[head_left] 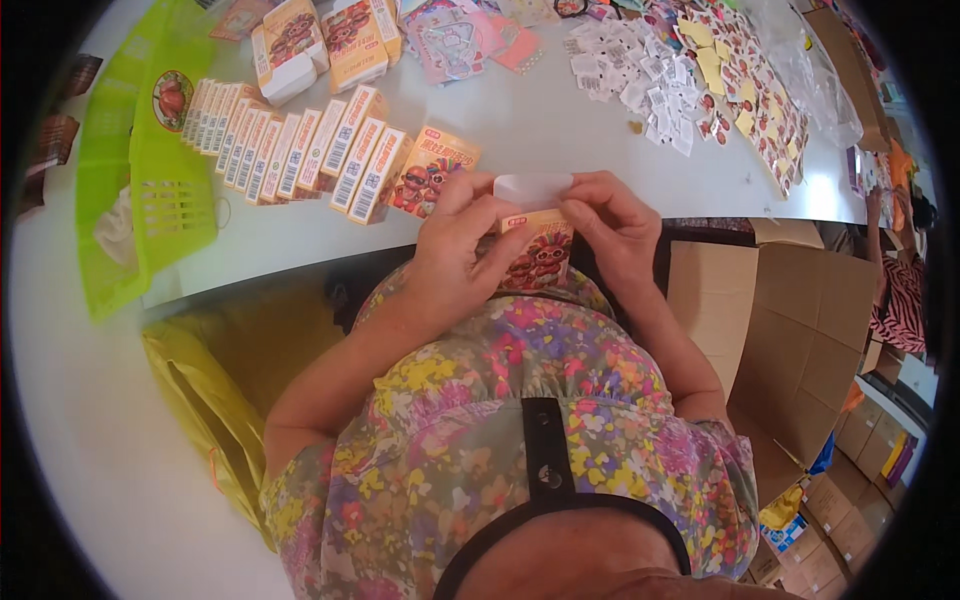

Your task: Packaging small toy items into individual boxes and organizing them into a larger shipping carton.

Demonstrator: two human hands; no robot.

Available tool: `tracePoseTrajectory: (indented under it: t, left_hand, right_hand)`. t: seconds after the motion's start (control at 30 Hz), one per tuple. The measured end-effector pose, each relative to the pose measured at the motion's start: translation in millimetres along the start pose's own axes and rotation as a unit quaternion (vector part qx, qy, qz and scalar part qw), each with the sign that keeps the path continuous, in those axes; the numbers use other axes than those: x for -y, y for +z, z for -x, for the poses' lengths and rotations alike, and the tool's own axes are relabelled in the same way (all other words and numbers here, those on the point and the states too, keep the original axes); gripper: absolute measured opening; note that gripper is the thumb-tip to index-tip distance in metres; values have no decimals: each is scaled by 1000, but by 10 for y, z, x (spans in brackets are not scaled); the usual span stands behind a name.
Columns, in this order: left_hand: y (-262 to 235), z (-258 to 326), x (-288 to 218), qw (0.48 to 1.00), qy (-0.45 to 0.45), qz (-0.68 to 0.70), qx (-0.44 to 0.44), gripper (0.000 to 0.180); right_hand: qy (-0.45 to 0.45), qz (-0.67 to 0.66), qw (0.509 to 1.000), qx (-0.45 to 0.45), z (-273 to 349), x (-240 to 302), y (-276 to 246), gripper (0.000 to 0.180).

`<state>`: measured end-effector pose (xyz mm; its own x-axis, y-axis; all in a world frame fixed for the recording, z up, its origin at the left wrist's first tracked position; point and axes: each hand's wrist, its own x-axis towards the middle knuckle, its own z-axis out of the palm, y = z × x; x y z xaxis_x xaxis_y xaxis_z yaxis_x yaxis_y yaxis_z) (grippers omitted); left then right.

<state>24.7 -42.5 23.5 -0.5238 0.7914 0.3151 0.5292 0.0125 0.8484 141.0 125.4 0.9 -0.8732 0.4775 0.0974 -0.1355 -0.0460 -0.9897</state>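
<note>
Close to my body, a small printed carton [535, 262] is upright between both hands, its white top flap [535, 188] raised. My left hand [462, 235] grips the carton's left side, fingers behind and thumb on the front. My right hand [615, 225] pinches the flap at its right corner. Just left of my left hand, a similar orange carton [432, 170] lies with its picture face up. It ends a long row of standing cartons [365, 170] whose narrow sides face me. What is inside the held carton is hidden.
A green plastic basket [180, 205] stands at the table's left edge. Larger boxes [290, 45] sit behind the row. Pink and blue packets [450, 45], white label slips [640, 85] and sticker sheets [745, 80] lie across the back. An open cardboard box [790, 330] is at my right, a yellow bag [200, 400] at my left.
</note>
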Motion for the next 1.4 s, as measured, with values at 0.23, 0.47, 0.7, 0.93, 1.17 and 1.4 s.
tracePoseTrajectory:
  t: [0.23,0.47,0.7,0.93,1.17,1.4]
  left_hand:
    - [6,-115,-1,996,-18,80,-33,17]
    - [59,-189,-38,950,-193,243,-41,13]
    - [15,-164,53,942,-204,265,-25,7]
    - [-56,-113,70,957,-141,252,14,6]
    - [-4,44,22,955,-118,271,0,17]
    - [4,56,-7,939,-170,300,5,23]
  right_hand:
    - [52,89,984,145,-155,297,-240,15]
    - [165,127,960,186,-317,478,-265,17]
    - [188,107,958,190,-349,439,-245,13]
    - [187,101,956,200,-287,455,-233,14]
    - [125,99,977,145,-62,483,-194,16]
    - [156,164,953,200,-181,510,-253,17]
